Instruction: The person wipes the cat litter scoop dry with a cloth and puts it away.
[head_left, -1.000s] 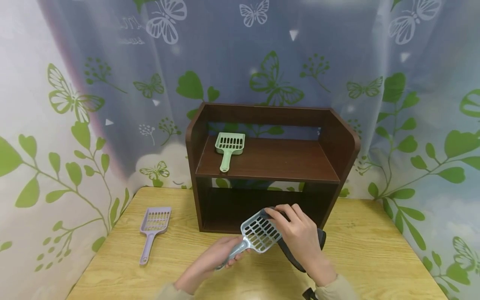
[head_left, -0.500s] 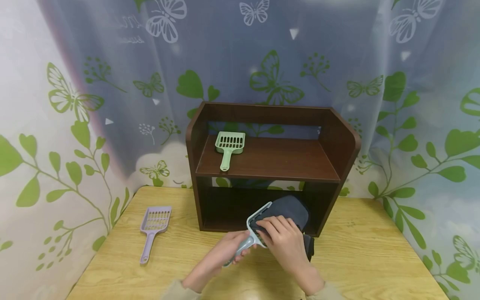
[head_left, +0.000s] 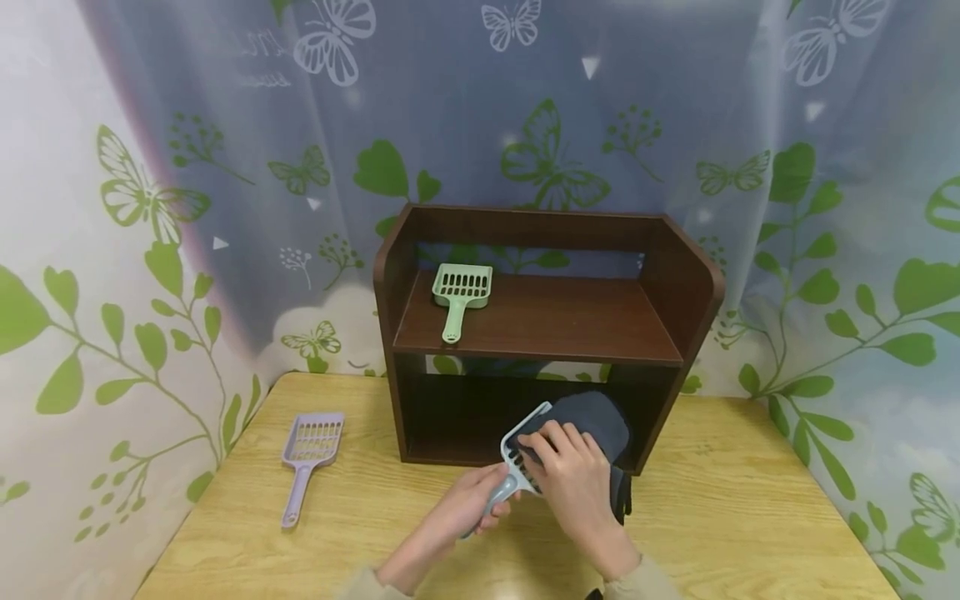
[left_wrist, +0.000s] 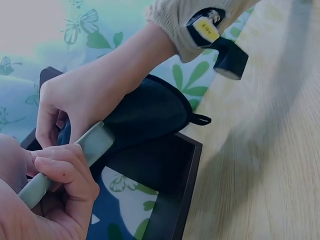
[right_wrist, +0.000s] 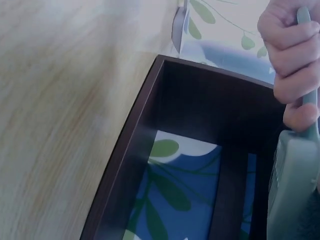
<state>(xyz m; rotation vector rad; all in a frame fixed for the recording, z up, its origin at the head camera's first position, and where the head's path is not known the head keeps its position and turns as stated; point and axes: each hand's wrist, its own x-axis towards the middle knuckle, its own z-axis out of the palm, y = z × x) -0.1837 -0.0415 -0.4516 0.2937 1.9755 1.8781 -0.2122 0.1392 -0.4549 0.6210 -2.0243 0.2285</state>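
In the head view my left hand (head_left: 474, 502) grips the handle of a light blue litter scoop (head_left: 510, 446), its slotted head tilted up to the right. My right hand (head_left: 573, 487), fingers curled, holds a dark navy cloth (head_left: 602, 419) against the inside of the scoop head, covering most of the slots. The left wrist view shows the cloth (left_wrist: 155, 107) with a bound edge and a small hanging loop, and the scoop (left_wrist: 95, 145) edge-on. From the right wrist, the scoop (right_wrist: 295, 180) and the left hand's fingers (right_wrist: 295, 60) appear at the right edge.
A dark brown two-level shelf (head_left: 555, 317) stands behind the hands. On its upper level lies a green litter scoop (head_left: 454, 318). A purple litter scoop (head_left: 300, 479) lies on the wooden table (head_left: 735, 500) at the left. Printed curtains hang around the table.
My right hand has moved from the scoop's far edge inward and down, pressing the cloth over the slots. The cloth now spreads beyond the scoop head. Both hands have shifted slightly right.
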